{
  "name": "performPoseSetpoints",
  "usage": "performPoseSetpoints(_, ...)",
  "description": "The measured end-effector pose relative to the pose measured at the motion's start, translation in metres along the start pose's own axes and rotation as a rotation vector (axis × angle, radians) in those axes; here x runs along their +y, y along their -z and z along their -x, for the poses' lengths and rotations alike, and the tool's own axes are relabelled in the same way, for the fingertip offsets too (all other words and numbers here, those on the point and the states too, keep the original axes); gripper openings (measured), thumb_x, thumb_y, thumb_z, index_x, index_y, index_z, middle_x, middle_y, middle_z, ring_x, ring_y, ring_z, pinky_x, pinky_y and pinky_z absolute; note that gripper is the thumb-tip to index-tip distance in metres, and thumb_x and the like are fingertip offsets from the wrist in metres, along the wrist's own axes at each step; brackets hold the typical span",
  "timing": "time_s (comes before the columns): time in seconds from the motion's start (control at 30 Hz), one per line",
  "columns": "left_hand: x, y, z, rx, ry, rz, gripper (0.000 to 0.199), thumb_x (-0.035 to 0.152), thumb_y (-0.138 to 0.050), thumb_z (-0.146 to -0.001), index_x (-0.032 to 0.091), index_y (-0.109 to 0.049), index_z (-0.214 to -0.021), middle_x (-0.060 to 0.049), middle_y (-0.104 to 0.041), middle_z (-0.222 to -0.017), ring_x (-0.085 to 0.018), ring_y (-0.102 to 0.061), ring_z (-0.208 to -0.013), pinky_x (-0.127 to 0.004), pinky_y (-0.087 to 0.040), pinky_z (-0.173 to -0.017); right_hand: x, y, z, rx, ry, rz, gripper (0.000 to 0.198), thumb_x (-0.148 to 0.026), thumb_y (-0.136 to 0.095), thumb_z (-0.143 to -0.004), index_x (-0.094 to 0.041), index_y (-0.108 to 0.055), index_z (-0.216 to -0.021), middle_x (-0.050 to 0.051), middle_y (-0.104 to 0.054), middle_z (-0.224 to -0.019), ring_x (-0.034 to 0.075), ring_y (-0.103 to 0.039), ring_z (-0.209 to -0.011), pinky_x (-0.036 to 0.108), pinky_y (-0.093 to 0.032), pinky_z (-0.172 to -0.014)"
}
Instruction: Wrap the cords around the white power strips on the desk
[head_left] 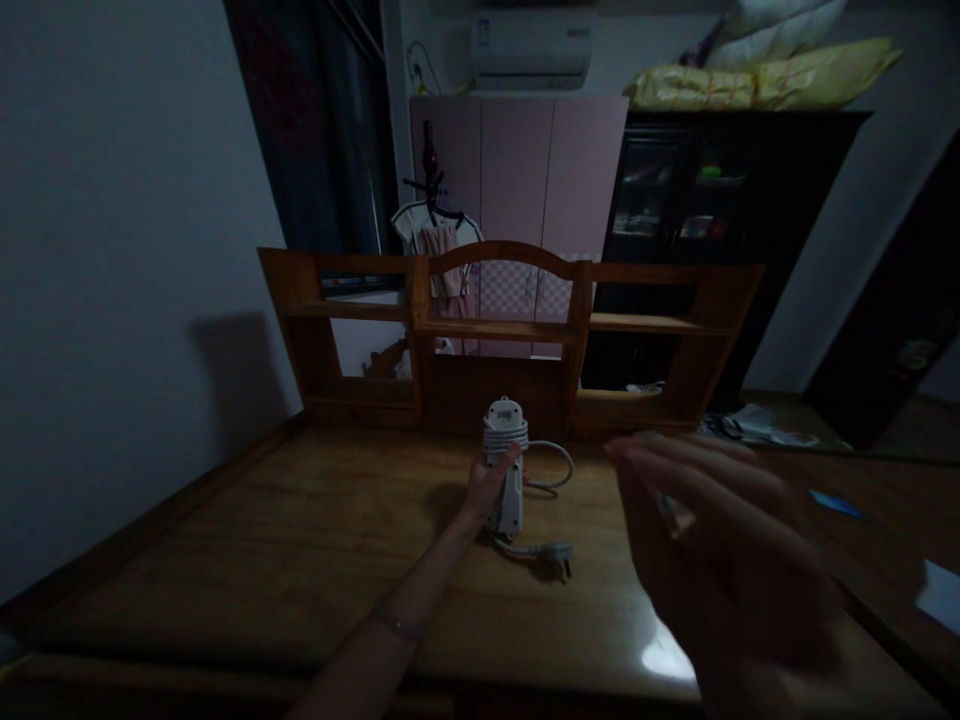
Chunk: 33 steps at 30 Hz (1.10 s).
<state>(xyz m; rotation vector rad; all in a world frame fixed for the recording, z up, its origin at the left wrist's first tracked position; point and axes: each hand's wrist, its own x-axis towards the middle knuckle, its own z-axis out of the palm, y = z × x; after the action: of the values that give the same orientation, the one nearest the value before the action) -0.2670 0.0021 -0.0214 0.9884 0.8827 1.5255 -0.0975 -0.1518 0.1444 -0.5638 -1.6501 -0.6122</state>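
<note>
A white power strip point(511, 495) stands tilted on the wooden desk, its back with a small label facing me. Its cord point(505, 437) is wound several times around the upper part, and one loose loop sticks out to the right. My left hand point(489, 488) grips the strip around its middle, thumb across the back. The plug point(555, 552) lies at the strip's foot, pins toward me. Close to the camera on the right, my right hand point(720, 540) is raised apart from the strip. Its fingers are bent and smeared by motion; whether they hold anything is unclear.
A wooden shelf unit point(495, 330) runs along the desk's point(337, 560) back edge. A wall stands on the left. Beyond are pink cabinets point(517, 180), a dark cabinet point(660, 200) and clothes on a rack point(442, 235). A blue card-like item point(835, 503) lies at the right.
</note>
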Motion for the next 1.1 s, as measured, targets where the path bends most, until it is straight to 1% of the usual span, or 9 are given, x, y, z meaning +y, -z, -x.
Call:
performPoseSetpoints(0.07, 0.000, -0.001, 0.001, 0.000, -0.024, -0.022, 0.043, 0.053, -0.070, -0.066, 0.014, -0.064, -0.082, -0.004, -0.065, -0.063, -0.015, -0.060, -0.051, -0.024, -0.045, -0.048, 0.039, -0.037, 0.011, -0.056, 0.032, 0.016, 0.028, -0.012, -0.062, -0.083, -0.026, -0.058, -0.107, 0.002, -0.067, -0.089, 0.017, -0.062, -0.078, 0.034, -0.049, -0.075)
performPoseSetpoints(0.17, 0.001, -0.005, 0.002, 0.013, -0.054, -0.053, 0.042, 0.053, -0.071, -0.066, 0.014, -0.064, -0.083, -0.005, -0.066, -0.064, -0.016, -0.062, -0.052, -0.024, -0.045, -0.047, 0.095, -0.084, 0.055, -0.267, 0.039, 0.089, 0.008, -0.017, -0.058, -0.086, -0.021, -0.061, -0.092, 0.002, -0.063, -0.072, 0.017, -0.058, -0.075, 0.034, -0.047, -0.075)
performPoseSetpoints(0.27, 0.003, -0.009, 0.005, 0.021, -0.077, -0.084, 0.041, 0.050, -0.072, -0.066, 0.014, -0.064, -0.086, -0.005, -0.067, -0.066, -0.017, -0.063, -0.055, -0.024, -0.046, -0.048, 0.125, -0.107, 0.103, -0.475, -0.042, 0.069, 0.019, -0.020, -0.051, -0.089, -0.020, -0.059, -0.107, 0.008, -0.065, -0.099, 0.022, -0.056, -0.099, 0.039, -0.044, -0.089)
performPoseSetpoints(0.37, 0.004, -0.011, 0.007, 0.022, -0.121, -0.166, 0.040, 0.048, -0.072, -0.067, 0.015, -0.065, -0.088, -0.006, -0.068, -0.071, -0.018, -0.064, -0.059, -0.025, -0.048, -0.052, 0.129, -0.115, 0.130, -0.602, -0.134, -0.005, 0.038, -0.024, -0.050, -0.090, -0.021, -0.046, -0.128, 0.011, -0.054, -0.124, 0.024, -0.051, -0.112, 0.041, -0.043, -0.094)
performPoseSetpoints(0.5, 0.006, -0.013, 0.012, 0.005, -0.164, -0.265, 0.039, 0.044, -0.075, -0.065, 0.015, -0.068, -0.090, -0.007, -0.071, -0.078, -0.019, -0.065, -0.063, -0.026, -0.049, -0.056, 0.129, -0.123, 0.143, -0.763, -0.150, -0.082, 0.034, -0.015, -0.044, -0.091, -0.024, -0.047, -0.124, 0.009, -0.059, -0.110, 0.020, -0.059, -0.095, 0.032, -0.049, -0.079)
performPoseSetpoints(0.6, 0.008, -0.014, 0.014, -0.034, -0.138, -0.319, 0.041, 0.044, -0.076, -0.063, 0.014, -0.069, -0.090, -0.009, -0.071, -0.077, -0.021, -0.065, -0.062, -0.027, -0.049, -0.055, 0.133, -0.126, 0.150, -0.838, -0.153, -0.036, 0.032, -0.009, -0.044, -0.088, -0.021, -0.050, -0.118, 0.008, -0.059, -0.101, 0.017, -0.060, -0.079, 0.026, -0.046, -0.064)
performPoseSetpoints(0.77, 0.008, -0.012, 0.016, -0.023, -0.129, -0.459, 0.048, 0.048, -0.075, -0.063, 0.010, -0.069, -0.092, -0.012, -0.072, -0.076, -0.023, -0.066, -0.065, -0.026, -0.049, -0.056, 0.126, -0.116, 0.142, -0.867, -0.156, -0.057, 0.022, -0.018, -0.041, -0.092, -0.018, -0.056, -0.109, 0.008, -0.059, -0.098, 0.016, -0.060, -0.080, 0.024, -0.043, -0.065)
performPoseSetpoints(0.93, 0.003, -0.010, 0.017, -0.081, -0.136, -0.416, 0.055, 0.052, -0.068, -0.070, 0.008, -0.064, -0.103, -0.012, -0.071, -0.077, -0.021, -0.066, -0.063, -0.026, -0.049, -0.054, 0.115, -0.103, 0.127, -0.900, -0.183, -0.146, 0.028, -0.026, -0.034, -0.095, -0.018, -0.056, -0.110, 0.009, -0.060, -0.102, 0.019, -0.059, -0.089, 0.028, -0.043, -0.075)
performPoseSetpoints(1.1, -0.002, -0.006, 0.013, -0.142, -0.128, -0.369, 0.059, 0.055, -0.063, -0.074, 0.008, -0.060, -0.109, -0.011, -0.071, -0.078, -0.021, -0.066, -0.065, -0.025, -0.050, -0.056, 0.114, -0.106, 0.131, -0.871, -0.303, -0.233, 0.031, -0.037, -0.035, -0.097, -0.020, -0.059, -0.107, 0.007, -0.063, -0.098, 0.019, -0.061, -0.087, 0.027, -0.042, -0.074)
